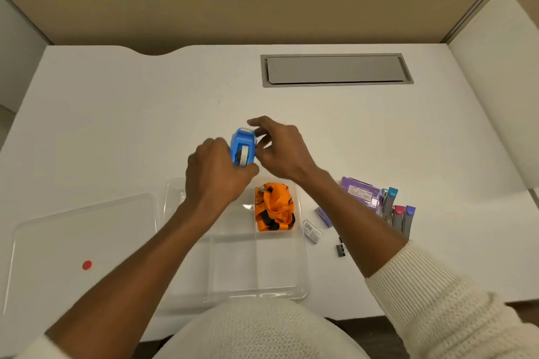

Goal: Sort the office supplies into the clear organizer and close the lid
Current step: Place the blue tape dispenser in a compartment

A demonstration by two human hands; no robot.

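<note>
Nearest you sits one clear organizer (pixel 233 271), its lid (pixel 81 242) lying flat to its left with one red dot (pixel 87 265). One orange lanyard (pixel 273 207) fills the far right compartment. To the right on the desk (pixel 145 114) lie two small boxes (pixel 312 231), one binder clip (pixel 340 248), one purple pack (pixel 361 192) and a cluster of staplers (pixel 398 214), count unclear. Beyond the organizer, your left hand (pixel 217 172) wraps one blue tape dispenser (pixel 243 147) from the left; your right hand (pixel 280 148) pinches its far top edge.
</note>
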